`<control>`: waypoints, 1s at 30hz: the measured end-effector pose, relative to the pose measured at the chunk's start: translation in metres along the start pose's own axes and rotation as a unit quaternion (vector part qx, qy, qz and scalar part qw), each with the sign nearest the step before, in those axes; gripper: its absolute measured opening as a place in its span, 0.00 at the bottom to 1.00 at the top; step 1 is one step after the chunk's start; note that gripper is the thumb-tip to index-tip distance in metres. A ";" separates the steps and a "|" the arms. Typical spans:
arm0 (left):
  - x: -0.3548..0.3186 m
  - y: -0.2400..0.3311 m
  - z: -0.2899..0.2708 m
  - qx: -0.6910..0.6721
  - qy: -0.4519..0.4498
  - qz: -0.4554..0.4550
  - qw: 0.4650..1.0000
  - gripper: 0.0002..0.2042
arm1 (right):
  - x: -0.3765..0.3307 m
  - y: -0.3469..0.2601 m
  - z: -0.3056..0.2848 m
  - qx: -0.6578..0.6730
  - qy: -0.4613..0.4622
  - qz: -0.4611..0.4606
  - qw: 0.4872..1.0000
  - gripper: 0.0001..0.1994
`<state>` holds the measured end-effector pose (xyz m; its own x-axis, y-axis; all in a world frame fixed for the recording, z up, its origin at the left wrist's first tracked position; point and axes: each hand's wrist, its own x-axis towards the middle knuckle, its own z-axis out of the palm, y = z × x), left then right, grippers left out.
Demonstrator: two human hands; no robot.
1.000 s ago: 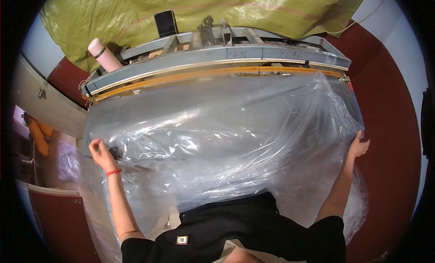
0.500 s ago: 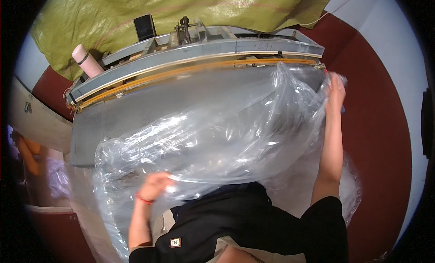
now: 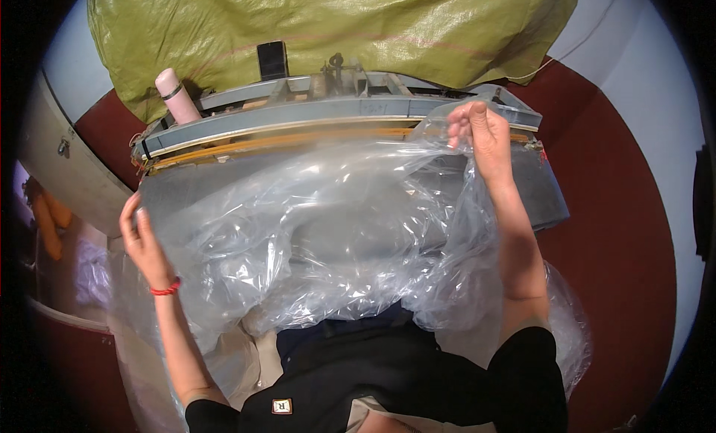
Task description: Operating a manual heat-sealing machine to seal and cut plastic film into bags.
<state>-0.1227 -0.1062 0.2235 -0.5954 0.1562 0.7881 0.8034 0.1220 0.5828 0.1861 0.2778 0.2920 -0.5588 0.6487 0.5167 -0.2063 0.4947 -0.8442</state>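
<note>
A large clear plastic sheet lies crumpled and shiny across the grey work surface, hanging over its near edge against my body. Raised at the far right, my right hand has curled fingers round a gathered part of the sheet, which rises toward it. My left hand, with a red band at the wrist, is at the surface's left end. Its thumb and fingers are apart, beside the sheet's left side; no grasp shows there.
Behind the surface runs a grey metal frame with a clamp-like fitting. A pink bottle and a dark phone-like slab stand by it. A yellow-green tarp hangs behind. More clear film bulges at my right.
My left hand has moved up and left to the surface's end, its fingers now apart. My right hand has come inward to the left, drawing the sheet with it. The view has shifted slightly.
</note>
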 end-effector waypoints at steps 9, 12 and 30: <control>-0.023 0.221 0.205 -0.126 -0.315 0.274 0.900 0.44 | -0.002 -0.034 0.000 -0.307 -0.092 -0.148 0.936 0.29; -0.028 0.231 0.252 -0.164 -0.317 0.232 0.905 0.39 | -0.007 -0.042 -0.018 -0.210 -0.041 -0.149 0.965 0.27; 0.019 0.262 0.285 -0.206 -0.244 0.205 0.925 0.08 | -0.032 -0.085 -0.033 0.184 -0.064 -0.155 0.968 0.33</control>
<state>0.0748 0.2078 0.3345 -0.0913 0.5429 0.8348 0.8356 -0.4142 0.3608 0.2485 0.2342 0.3520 -0.5147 0.4126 0.7516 -0.6397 0.3990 -0.6570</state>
